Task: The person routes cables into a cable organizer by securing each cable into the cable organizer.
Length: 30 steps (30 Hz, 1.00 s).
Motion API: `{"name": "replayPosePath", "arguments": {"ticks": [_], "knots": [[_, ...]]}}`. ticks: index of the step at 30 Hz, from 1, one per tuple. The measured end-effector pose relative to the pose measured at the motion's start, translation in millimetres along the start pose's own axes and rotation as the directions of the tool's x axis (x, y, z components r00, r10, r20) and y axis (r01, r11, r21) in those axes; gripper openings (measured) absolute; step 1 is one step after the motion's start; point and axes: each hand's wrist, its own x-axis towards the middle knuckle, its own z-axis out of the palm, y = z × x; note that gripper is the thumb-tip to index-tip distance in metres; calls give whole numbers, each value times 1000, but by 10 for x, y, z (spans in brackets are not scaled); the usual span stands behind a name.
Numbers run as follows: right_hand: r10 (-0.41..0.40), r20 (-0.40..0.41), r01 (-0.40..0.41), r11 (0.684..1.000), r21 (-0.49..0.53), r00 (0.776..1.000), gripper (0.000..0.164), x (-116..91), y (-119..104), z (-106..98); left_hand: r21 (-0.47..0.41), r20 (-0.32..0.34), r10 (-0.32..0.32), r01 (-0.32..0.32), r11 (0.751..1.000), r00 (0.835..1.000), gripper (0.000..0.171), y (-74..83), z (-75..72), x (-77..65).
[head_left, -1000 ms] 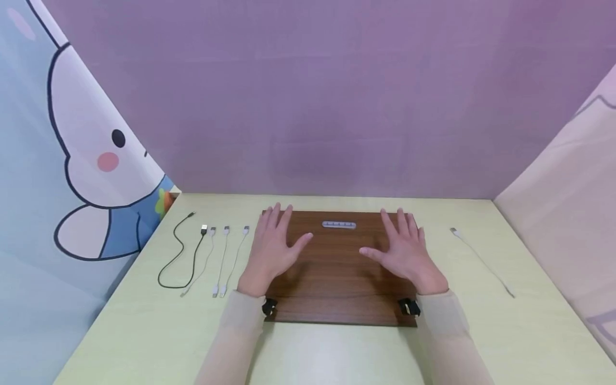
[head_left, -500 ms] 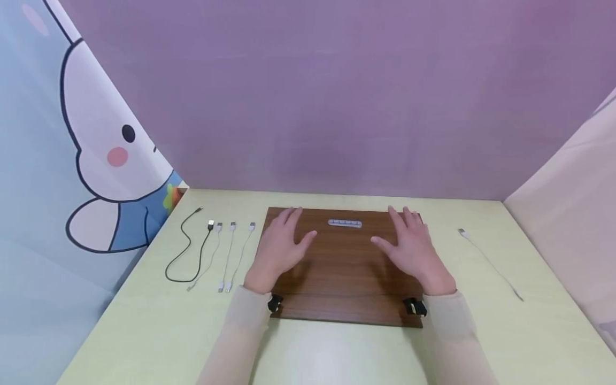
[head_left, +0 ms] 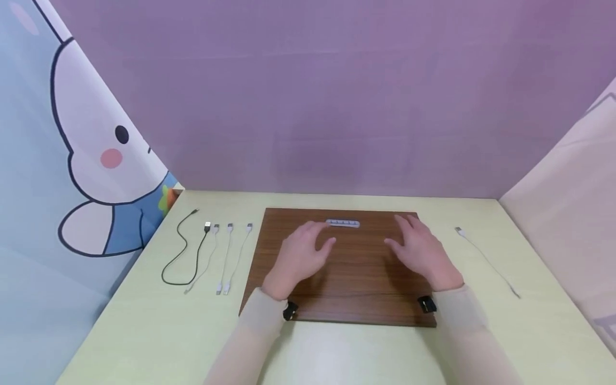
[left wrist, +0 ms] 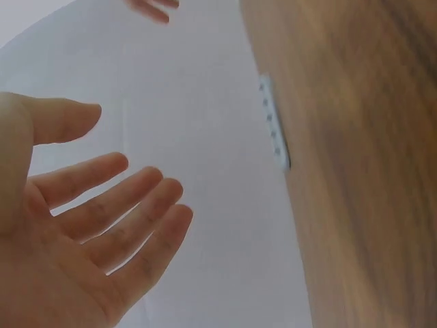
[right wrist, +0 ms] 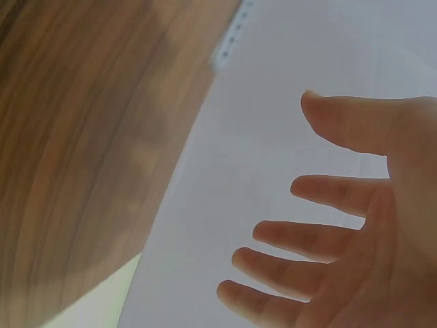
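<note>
In the head view, the left hand and right hand hover over a brown wood-grain board on a pale worktop. A whitish slotted strip lies near the board's far edge, the left index finger reaching its left end in this view. Left of the board lie a black cable and three white cables; another white cable lies to its right. In the left wrist view, the left grip is wide and holds nothing, a gap separating it from the strip. In the right wrist view, the right grip is wide too, its fingers spread and holding nothing.
</note>
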Motion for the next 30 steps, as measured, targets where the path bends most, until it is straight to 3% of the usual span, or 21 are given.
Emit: {"name": "replayPosePath", "arguments": {"ticks": [3,11,17,22,30], "knots": [[-2,15,2,1000,-15,1000,66,6,68,-35,-17,46,7,-7,1000,999,44,63,45,-3],[-2,16,4,995,-103,1000,57,5,246,-104,-140,126,-30,48,989,992,34,107,102,-5],[-47,-31,40,976,-216,998,47,6,416,-130,-229,137,-24,56,972,990,23,105,164,5],[-95,-39,79,951,-299,995,34,-1,525,-136,-207,162,-14,48,977,987,19,73,238,16],[-79,14,79,943,-324,997,36,6,775,-172,-184,194,-25,61,981,981,17,93,300,33]]}}
